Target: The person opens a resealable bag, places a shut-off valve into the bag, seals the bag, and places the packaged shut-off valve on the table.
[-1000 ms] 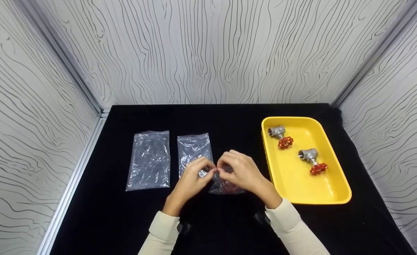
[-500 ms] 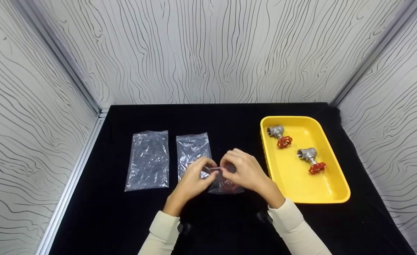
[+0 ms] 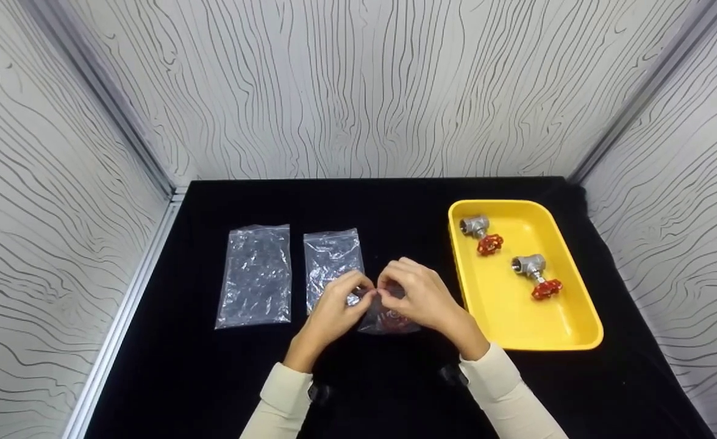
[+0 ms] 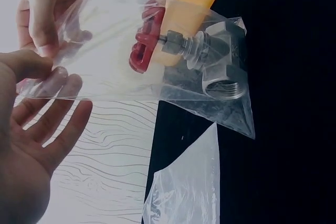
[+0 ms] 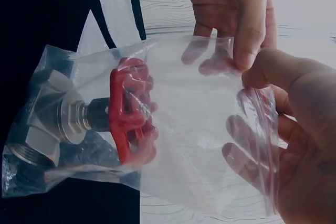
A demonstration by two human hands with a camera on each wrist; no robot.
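Observation:
My left hand (image 3: 336,309) and right hand (image 3: 420,297) meet fingertip to fingertip in the head view, pinching the top edge of a clear zip bag (image 5: 189,182) between thumbs and fingers. Inside that bag sits a gate valve with a red handwheel (image 5: 131,111) and a silver threaded body (image 5: 58,114). The valve lies at the bag's bottom end, away from my fingers. In the left wrist view the handwheel (image 4: 147,38) shows through the plastic, facing the hands. From above, my right hand hides part of the bag.
Two more clear zip bags lie flat on the black table: one at the left (image 3: 255,277), the other (image 3: 333,253) just behind my left hand. To the right stands a yellow tray (image 3: 517,329) holding two similar valves (image 3: 474,227) (image 3: 529,265). Patterned panels enclose the table.
Half a second ago my fingertips were slightly apart, with the bag's edge stretched between them. Now they are together again. The tray and the flat bags have not moved.

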